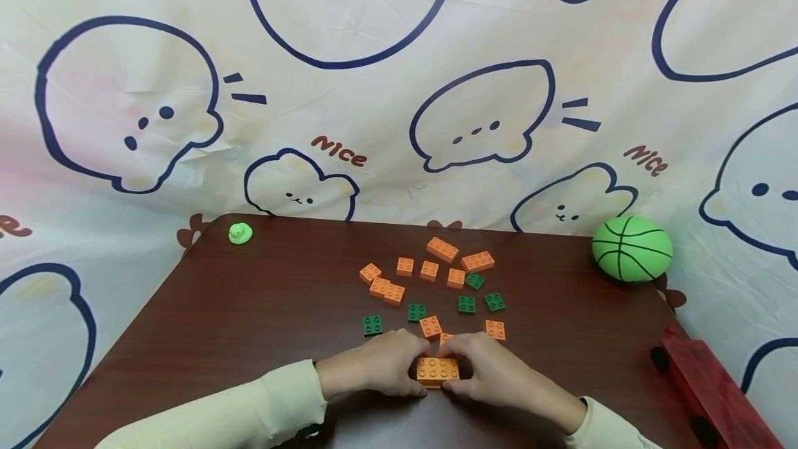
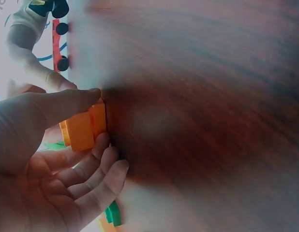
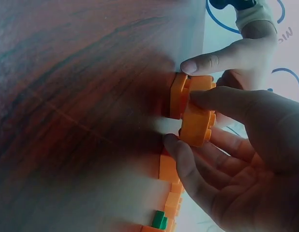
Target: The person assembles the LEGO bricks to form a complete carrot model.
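Low at the centre of the head view, both hands meet around an eight-stud orange building brick (image 1: 438,371). My right hand (image 1: 495,369) pinches this upper brick (image 3: 196,123) between thumb and fingers. Just beneath it lies a second orange brick (image 3: 176,96), slightly offset, with a narrow gap showing between the two. The left hand (image 1: 388,364) grips the lower brick (image 2: 99,118) from the other side, its thumb at the near edge. Right behind the hands are loose orange bricks (image 1: 430,327), one partly hidden by the right hand.
Several green bricks (image 1: 466,304) and more orange bricks (image 1: 404,267) lie scattered beyond the hands. A green toy duck (image 1: 240,233) sits at the back left of the dark wooden table (image 1: 268,296). At the right are a green ball (image 1: 632,249) and a red toy vehicle (image 1: 717,386).
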Action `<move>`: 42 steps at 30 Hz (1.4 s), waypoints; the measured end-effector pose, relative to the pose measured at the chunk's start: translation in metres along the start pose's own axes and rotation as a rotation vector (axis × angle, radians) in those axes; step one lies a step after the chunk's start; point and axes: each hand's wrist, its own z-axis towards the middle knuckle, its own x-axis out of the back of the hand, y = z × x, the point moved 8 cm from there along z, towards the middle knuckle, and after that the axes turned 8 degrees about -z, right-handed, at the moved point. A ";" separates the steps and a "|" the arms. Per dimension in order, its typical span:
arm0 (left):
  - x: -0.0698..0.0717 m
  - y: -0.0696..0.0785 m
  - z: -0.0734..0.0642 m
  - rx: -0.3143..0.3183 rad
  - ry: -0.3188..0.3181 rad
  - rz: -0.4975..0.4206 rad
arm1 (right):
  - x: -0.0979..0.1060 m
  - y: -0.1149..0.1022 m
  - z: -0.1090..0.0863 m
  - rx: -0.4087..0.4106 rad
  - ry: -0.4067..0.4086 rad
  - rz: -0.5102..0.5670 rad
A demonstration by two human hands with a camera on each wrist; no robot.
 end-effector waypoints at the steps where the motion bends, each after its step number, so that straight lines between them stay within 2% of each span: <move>1: 0.001 0.000 0.000 -0.003 0.000 -0.009 | 0.000 -0.001 0.000 0.000 0.008 0.004; 12: 0.007 -0.007 -0.015 -0.024 -0.004 -0.133 | -0.003 -0.009 0.006 0.026 -0.012 0.007; 20: 0.013 -0.004 -0.014 -0.078 -0.011 -0.213 | -0.005 -0.013 0.009 0.016 -0.019 0.015; 25: 0.013 -0.001 -0.015 -0.084 -0.026 -0.261 | -0.007 -0.014 0.013 0.022 -0.029 0.016; 28: 0.013 0.001 -0.014 -0.085 -0.022 -0.267 | -0.006 -0.016 0.014 0.030 -0.038 0.022; 33: 0.014 0.002 -0.014 -0.080 -0.013 -0.329 | -0.002 -0.018 0.016 0.029 -0.054 0.010; 37: 0.014 0.002 -0.013 -0.087 -0.010 -0.334 | -0.001 -0.020 0.018 0.008 -0.080 0.006; 42: 0.012 0.002 -0.013 -0.084 -0.010 -0.279 | -0.004 -0.020 0.018 -0.022 -0.113 0.020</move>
